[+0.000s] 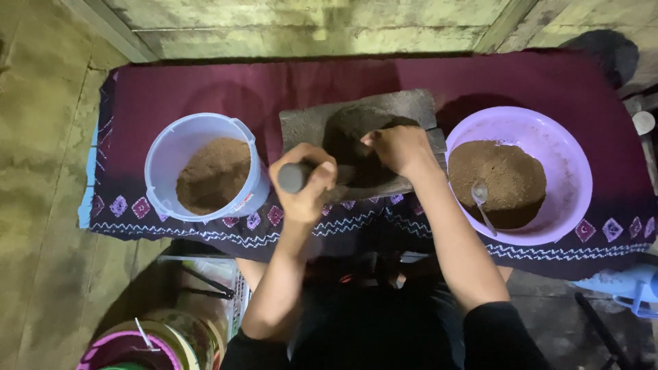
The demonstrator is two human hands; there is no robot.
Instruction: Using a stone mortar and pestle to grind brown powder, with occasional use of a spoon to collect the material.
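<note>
A flat grey grinding stone (308, 123) lies on a maroon patterned cloth (205, 82) with a dark brown paste (349, 133) spread over its middle. My left hand (305, 178) grips the left end of a cylindrical stone roller (291, 177) laid across the slab. My right hand (397, 147) rests on the roller's other end, fingers curled over the paste. A white plastic bucket (164, 154) of brown powder stands to the left. A lilac plastic bowl (569, 171) of brown powder, with a metal spoon (481, 199) in it, stands to the right.
The cloth covers a low surface on a worn greenish floor (41, 205). Round containers with pink and patterned rims (147, 342) sit at the lower left near a dark wire stand. A pale blue plastic object (634, 288) shows at the lower right. My dark-clothed lap fills the bottom centre.
</note>
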